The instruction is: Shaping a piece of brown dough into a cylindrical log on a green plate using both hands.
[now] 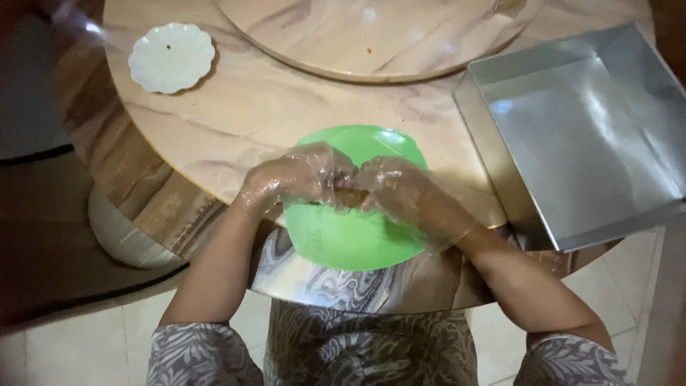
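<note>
Hands in thin clear plastic gloves meet over a green plate [357,236] at the near edge of a round marble-patterned table [250,114]. The left hand [296,179] is curled, its fingers bent inward and closed on the left end of a small brown piece of food [350,196]; the right hand [407,196] is curled the same way and grips the right end, so the two hands pinch the piece between them with fingertips nearly touching. How tightly each hand presses cannot be told through the wrinkled gloves. The brown piece is mostly hidden by the fingers and sits just above the middle of the plate, between the two hands. The plate itself overhangs the near edge of the table slightly, toward the person's patterned clothing. To the right, a rectangular metal tray [572,136] with raised walls rests on the right edge of the table, near the right hand but apart from it, and part of it juts past the rim. At the far left corner of the view lies a small white scalloped dish [171,57], well apart from the hands. A raised round turntable [371,36] fills the table's far centre, leaving a bare band of tabletop between it and the plate.
</note>
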